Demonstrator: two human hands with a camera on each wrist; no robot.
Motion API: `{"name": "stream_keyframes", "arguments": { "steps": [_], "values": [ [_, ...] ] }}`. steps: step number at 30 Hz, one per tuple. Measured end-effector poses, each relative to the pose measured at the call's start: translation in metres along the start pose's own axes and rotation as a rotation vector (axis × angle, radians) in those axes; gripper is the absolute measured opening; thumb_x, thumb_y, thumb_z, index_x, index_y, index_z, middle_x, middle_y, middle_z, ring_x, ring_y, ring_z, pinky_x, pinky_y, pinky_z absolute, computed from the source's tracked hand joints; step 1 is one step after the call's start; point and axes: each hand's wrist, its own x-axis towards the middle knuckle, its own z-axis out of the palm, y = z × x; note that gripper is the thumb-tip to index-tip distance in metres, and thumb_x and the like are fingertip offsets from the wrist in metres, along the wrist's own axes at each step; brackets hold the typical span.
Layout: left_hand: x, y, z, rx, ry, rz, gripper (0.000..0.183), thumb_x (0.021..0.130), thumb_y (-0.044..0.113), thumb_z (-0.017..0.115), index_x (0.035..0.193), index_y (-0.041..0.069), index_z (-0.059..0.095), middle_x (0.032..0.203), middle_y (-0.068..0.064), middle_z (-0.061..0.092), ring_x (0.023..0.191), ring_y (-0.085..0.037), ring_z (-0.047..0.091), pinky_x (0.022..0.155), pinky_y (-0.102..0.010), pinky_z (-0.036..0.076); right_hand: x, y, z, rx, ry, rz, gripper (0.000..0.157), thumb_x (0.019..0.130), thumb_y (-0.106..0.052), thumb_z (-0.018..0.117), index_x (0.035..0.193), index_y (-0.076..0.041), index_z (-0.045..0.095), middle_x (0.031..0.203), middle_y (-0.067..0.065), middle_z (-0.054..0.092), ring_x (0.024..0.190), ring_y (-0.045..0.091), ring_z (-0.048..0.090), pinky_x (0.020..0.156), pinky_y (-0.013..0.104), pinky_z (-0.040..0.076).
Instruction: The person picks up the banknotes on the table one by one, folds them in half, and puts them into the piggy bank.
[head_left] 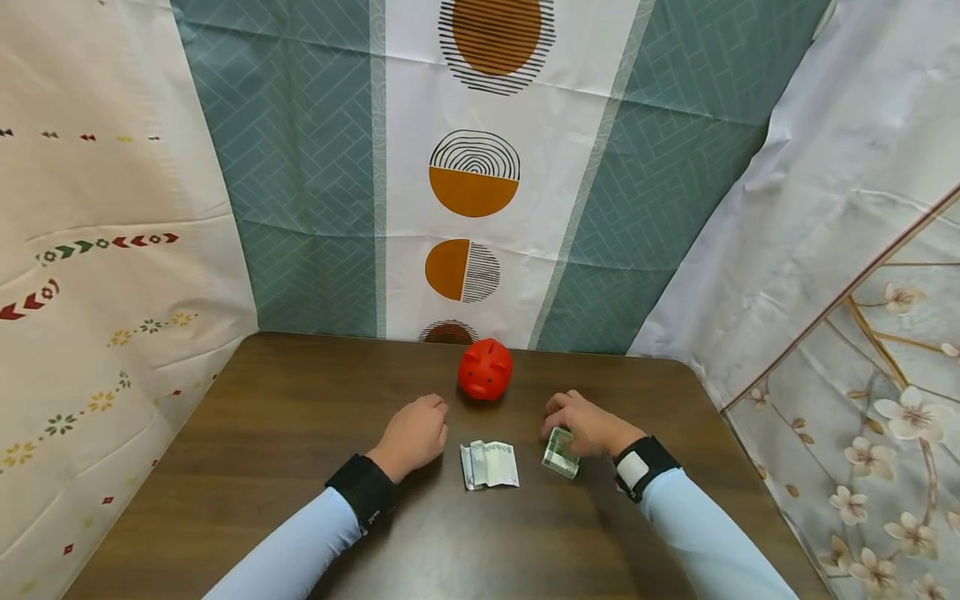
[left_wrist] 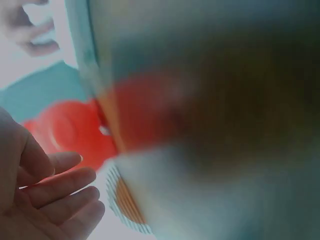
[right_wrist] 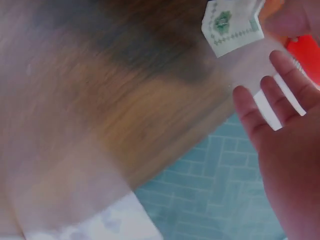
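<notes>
My left hand [head_left: 414, 435] is held over the table in front and left of a red piggy bank [head_left: 485, 372]; its fingers are loosely extended and empty in the left wrist view [left_wrist: 60, 200]. On the right, my right hand [head_left: 588, 423] is at a folded green banknote [head_left: 559, 458], partly covering its upper end. In the right wrist view the thumb [right_wrist: 295, 21] overlaps the edge of this banknote [right_wrist: 231, 29], while several fingers extend apart from it. A creased pale banknote [head_left: 490, 465] lies between the hands. The piggy bank stands upright, slot on top, snout facing me.
The brown wooden table [head_left: 300, 392] has a green and white patterned curtain [head_left: 315, 167] hanging behind its far edge. Cream cloth [head_left: 90, 333] hangs at the left, and a white flowered cloth [head_left: 862, 467] borders the right side.
</notes>
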Motion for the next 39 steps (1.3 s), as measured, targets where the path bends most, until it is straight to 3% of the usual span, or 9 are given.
{"name": "stream_keyframes", "arguments": {
  "steps": [4,12,16,22,30,33,36,39],
  "values": [
    [-0.015,0.02,-0.002,-0.028,0.023,0.051,0.022,0.092,0.011,0.064,0.109,0.001,0.073,0.106,-0.009,0.069,0.101,-0.026,0.067,0.093,-0.041,0.057,-0.002,0.0,0.004,-0.09,-0.042,0.004,0.05,0.07,0.001,0.082,0.112,-0.026,0.075,0.134,0.011,0.057,0.122,0.034,0.048,0.098,0.054,0.05],
    [-0.036,0.046,-0.003,-0.079,0.045,0.162,0.015,0.089,0.01,0.063,0.099,0.005,0.073,0.091,-0.003,0.066,0.087,-0.02,0.064,0.081,-0.036,0.057,-0.001,0.001,0.006,-0.111,0.021,-0.026,0.04,0.066,-0.004,0.086,0.098,-0.023,0.073,0.127,0.012,0.06,0.113,0.032,0.051,0.091,0.051,0.051],
    [-0.04,0.049,-0.003,-0.093,0.022,0.175,0.018,0.088,0.01,0.062,0.102,0.005,0.073,0.097,-0.003,0.068,0.093,-0.02,0.065,0.085,-0.035,0.057,0.0,0.0,0.006,-0.097,0.022,-0.016,0.039,0.064,-0.003,0.087,0.094,-0.022,0.071,0.125,0.011,0.059,0.112,0.032,0.051,0.09,0.051,0.051],
    [-0.044,0.048,0.0,-0.098,0.0,0.185,0.015,0.087,0.009,0.062,0.099,0.007,0.071,0.095,-0.002,0.068,0.093,-0.019,0.065,0.085,-0.034,0.057,0.003,-0.003,0.013,-0.035,-0.027,0.016,0.049,0.065,0.006,0.084,0.101,-0.025,0.07,0.129,0.01,0.055,0.116,0.033,0.048,0.092,0.051,0.051],
    [-0.045,0.049,-0.001,-0.103,-0.021,0.189,0.013,0.088,0.011,0.063,0.099,0.009,0.071,0.097,-0.001,0.069,0.097,-0.019,0.066,0.087,-0.034,0.057,0.003,-0.005,0.021,-0.078,0.016,0.001,0.047,0.061,0.007,0.08,0.084,-0.027,0.058,0.129,0.012,0.053,0.114,0.035,0.046,0.085,0.051,0.046],
    [-0.046,0.05,-0.001,-0.108,-0.022,0.185,0.014,0.089,0.011,0.062,0.1,0.008,0.071,0.098,-0.002,0.069,0.098,-0.019,0.066,0.089,-0.034,0.057,0.002,-0.005,0.021,-0.08,0.031,0.003,0.047,0.059,0.007,0.079,0.081,-0.025,0.054,0.12,0.006,0.052,0.107,0.029,0.045,0.078,0.043,0.04],
    [-0.046,0.05,-0.002,-0.116,-0.021,0.179,0.016,0.089,0.011,0.062,0.101,0.008,0.072,0.101,-0.002,0.071,0.101,-0.02,0.067,0.092,-0.035,0.056,0.002,-0.005,0.019,-0.059,0.036,0.005,0.043,0.061,0.006,0.077,0.078,-0.024,0.051,0.1,-0.003,0.05,0.094,0.02,0.044,0.072,0.035,0.033],
    [-0.046,0.05,-0.002,-0.125,-0.019,0.176,0.018,0.088,0.01,0.061,0.102,0.009,0.072,0.104,-0.002,0.072,0.104,-0.02,0.067,0.093,-0.036,0.057,0.001,-0.006,0.015,0.032,0.028,0.002,0.038,0.065,0.005,0.076,0.074,-0.021,0.049,0.08,-0.009,0.042,0.078,0.011,0.042,0.065,0.027,0.031]
  ]
}}
